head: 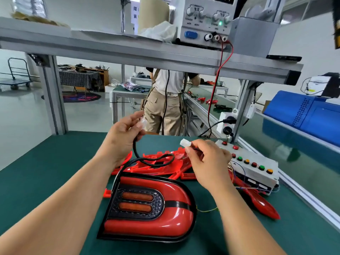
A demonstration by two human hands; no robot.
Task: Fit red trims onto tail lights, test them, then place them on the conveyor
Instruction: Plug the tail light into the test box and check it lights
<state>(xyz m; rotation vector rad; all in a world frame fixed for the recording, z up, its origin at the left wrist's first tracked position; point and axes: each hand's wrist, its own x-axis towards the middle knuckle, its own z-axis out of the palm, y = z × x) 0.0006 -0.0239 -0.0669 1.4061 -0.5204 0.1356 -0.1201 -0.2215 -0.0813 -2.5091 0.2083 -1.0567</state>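
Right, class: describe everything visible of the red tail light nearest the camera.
The tail light is a glossy red plastic shell, rounded at its right end, with a black rim and a black band across it. A dark textured inset holds two orange oblong lenses, unlit. It lies face up on the green mat, in front of loose red trims. A black cable runs from its far-left edge up to a white connector pinched by the left hand; the right hand pinches a second connector.

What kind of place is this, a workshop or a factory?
Probably a factory assembly line: a red tail light lies on the bench, a power supply sits on the shelf above, and a conveyor behind carries more red parts.
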